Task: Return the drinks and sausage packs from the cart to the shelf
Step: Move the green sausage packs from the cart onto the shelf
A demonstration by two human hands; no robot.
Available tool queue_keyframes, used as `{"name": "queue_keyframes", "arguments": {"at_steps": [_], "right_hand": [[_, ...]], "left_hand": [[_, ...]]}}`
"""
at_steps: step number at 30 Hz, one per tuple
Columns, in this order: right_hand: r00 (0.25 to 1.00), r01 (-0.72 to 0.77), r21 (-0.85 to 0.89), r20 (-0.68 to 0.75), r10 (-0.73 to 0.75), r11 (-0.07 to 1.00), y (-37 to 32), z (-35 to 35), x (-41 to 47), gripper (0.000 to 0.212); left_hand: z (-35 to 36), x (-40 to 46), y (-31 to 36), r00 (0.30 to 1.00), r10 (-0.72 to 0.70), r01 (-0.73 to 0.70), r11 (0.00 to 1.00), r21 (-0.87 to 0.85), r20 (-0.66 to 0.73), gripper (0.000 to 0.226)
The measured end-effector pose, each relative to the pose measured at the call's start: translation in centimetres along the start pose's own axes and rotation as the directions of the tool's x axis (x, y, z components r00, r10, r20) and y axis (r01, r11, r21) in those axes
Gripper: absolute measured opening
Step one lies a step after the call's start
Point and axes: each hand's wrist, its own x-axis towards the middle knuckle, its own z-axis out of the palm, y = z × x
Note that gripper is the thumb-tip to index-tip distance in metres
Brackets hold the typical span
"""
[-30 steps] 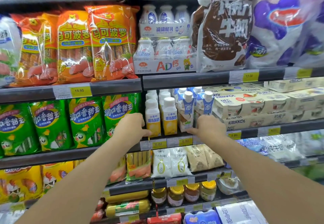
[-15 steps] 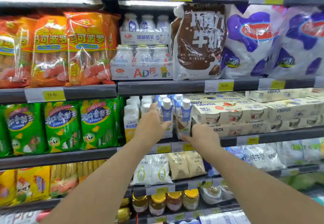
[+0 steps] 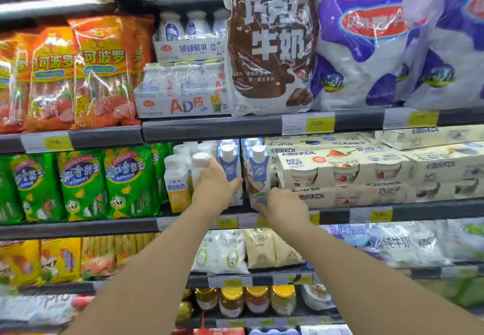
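White-capped bottle: the left hand [image 3: 214, 188] is wrapped round a drink bottle [image 3: 201, 163] with its cap showing above the thumb; the bottle stands on the middle shelf [image 3: 340, 215], in the front row.
Blue carton: the right hand [image 3: 284, 207] has its fingers closed on the base of a blue-and-white drink carton [image 3: 258, 169] at the shelf's front edge.
Where the drinks are: both already on the shelf, side by side; neither hand has let go. The cart is out of view.
Risk, left grip: a neighbouring blue-and-white carton [image 3: 229, 167] touches the fingers on their right and a yellow-labelled bottle [image 3: 176, 185] stands just to their left; I judge a sideways pull-out could tip either.
Risk, right grip: the hold is low on a tall carton near the edge, so a nudge from the retreating fingers could topple it forward off the shelf.
Risk, rows: bottles behind the grips stand tight; pushing harder could knock them over.
Count, blue cartons: two in front, at least two more behind, partly hidden.
Count, white-capped bottles: about six caps visible, blurred.
Count, sausage packs: three orange packs [image 3: 104, 72] clear above left of the grips, more cut off; three green packs [image 3: 125, 182] to the left, plus partial ones.
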Motion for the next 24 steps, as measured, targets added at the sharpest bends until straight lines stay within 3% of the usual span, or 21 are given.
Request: {"name": "queue_keyframes", "arguments": {"at_steps": [7, 12, 24], "right_hand": [[0.997, -0.081, 0.044, 0.025, 0.080, 0.996, -0.5, 0.1, 0.8, 0.045], [0.992, -0.125, 0.072, 0.034, 0.123, 0.990, -0.8, 0.5, 0.9, 0.039], [0.988, -0.154, 0.096, 0.000, 0.155, 0.983, -1.2, 1.3, 1.2, 0.037]], "left_hand": [[0.7, 1.5, -0.5, 0.997, -0.036, 0.036, 0.999, 0.011, 0.068, 0.040], [1.3, 1.6, -0.6, 0.999, -0.009, 0.006, 0.999, 0.052, 0.050, 0.046], [0.6, 1.1, -0.8, 0.995, 0.007, -0.005, 1.000, -0.023, 0.103, 0.042]]}}
